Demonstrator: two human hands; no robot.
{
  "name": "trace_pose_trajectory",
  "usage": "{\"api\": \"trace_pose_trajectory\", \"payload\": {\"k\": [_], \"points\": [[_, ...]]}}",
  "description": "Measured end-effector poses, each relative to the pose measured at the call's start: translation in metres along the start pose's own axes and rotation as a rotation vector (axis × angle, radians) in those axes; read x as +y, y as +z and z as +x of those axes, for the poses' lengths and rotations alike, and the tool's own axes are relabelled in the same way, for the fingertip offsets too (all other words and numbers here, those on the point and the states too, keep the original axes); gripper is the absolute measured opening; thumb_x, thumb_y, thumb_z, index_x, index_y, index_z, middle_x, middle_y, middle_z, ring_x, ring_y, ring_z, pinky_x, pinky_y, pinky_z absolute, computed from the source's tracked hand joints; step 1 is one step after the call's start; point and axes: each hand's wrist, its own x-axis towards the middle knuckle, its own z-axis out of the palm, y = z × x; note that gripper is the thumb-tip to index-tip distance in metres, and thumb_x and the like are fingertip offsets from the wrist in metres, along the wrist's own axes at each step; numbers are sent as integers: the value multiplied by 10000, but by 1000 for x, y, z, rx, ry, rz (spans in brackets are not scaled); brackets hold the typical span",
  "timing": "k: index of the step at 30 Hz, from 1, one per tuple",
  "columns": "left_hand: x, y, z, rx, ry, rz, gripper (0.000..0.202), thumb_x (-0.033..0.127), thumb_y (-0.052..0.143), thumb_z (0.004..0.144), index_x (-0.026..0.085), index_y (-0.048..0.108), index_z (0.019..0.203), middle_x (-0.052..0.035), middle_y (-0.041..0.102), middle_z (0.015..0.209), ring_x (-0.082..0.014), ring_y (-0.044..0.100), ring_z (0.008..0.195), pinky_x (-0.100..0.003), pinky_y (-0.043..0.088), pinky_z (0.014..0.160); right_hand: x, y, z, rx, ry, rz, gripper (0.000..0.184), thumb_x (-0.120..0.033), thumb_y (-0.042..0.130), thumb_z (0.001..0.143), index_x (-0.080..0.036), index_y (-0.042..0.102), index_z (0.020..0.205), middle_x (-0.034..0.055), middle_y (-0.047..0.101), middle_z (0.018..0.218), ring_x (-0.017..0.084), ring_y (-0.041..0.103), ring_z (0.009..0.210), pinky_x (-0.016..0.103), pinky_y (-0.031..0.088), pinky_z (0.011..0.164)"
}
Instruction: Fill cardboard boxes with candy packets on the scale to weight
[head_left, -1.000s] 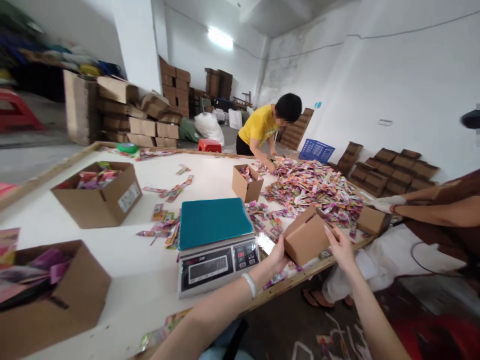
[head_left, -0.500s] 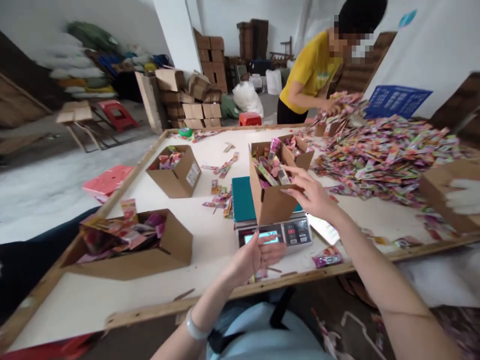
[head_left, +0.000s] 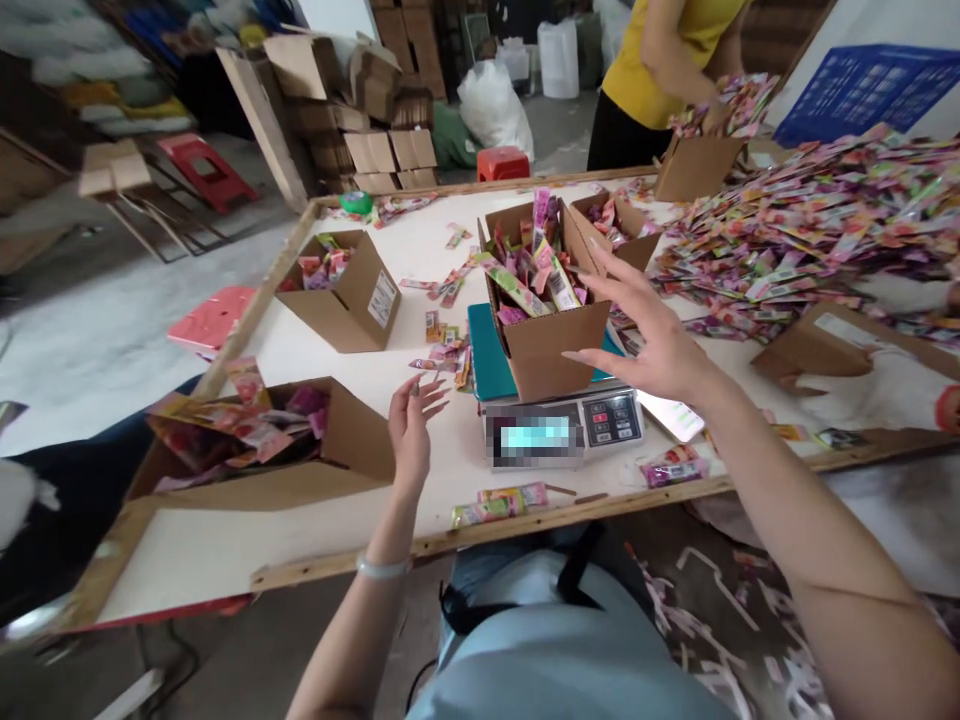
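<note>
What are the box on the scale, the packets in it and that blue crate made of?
Box: matte cardboard, by its plain brown faces and cut edges. Packets: glossy film, probably plastic, by their bright print. Crate: likely smooth plastic, from its openwork walls.

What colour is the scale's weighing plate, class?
The weighing plate is teal, showing best in the head view.

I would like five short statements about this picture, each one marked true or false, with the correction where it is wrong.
1. The left hand grips the carton on the scale. False: the left hand is apart from the carton, left of the scale.
2. The carton on the scale contains packets. True.
3. The right hand is beside that carton. True.
4. The blue crate stands in front of the packet heap. False: the blue crate is behind the packet heap.
5. A green roll lies near the far left corner of the table. True.
</note>
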Motion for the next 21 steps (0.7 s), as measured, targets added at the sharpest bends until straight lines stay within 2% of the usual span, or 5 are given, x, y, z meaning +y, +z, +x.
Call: {"api": "trace_pose_trajectory", "payload": {"k": [5,9,14,18,21], "points": [[6,13,9,-32,119,-21,491,587,658,971,205,647,1278,-116,771,1163,-191,793,959,-281,639,783,-3,-2,4,55,0,-13,702,-645,611,1082,-335,361,1660,59,297,1695,343,275,1578,593,323,1307],[6,13,10,-34,177,-19,458,572,635,994,216,641,1282,-104,767,1169,-178,794,945,-263,637,777,27,-7,-21,148,149,-43,673,-659,579,1082,-297,408,1623,86,355,1660,337,334,1553,562,405,1266],[-22,5,28,29,178,1,471,552,665,972,215,603,1296,-101,752,1155,-165,781,897,-253,633,734,86,0,-131,258,581,-249,919,-781,609,990,-141,385,1611,229,477,1536,399,496,1425,600,445,1207],[-52,10,54,71,150,13,484,515,674,954,215,559,1316,-107,728,1172,-171,771,884,-261,631,700,93,20,-225,49,821,-368,1021,-681,687,936,-57,291,1640,295,428,1551,436,479,1426,597,450,1189],[-75,16,65,78,145,30,499,481,668,947,214,527,1345,-120,698,1212,-173,764,887,-262,624,696,86,34,-254,-145,881,-484,1028,-488,751,886,-7,251,1645,320,460,1509,457,497,1398,580,494,1139]]}}
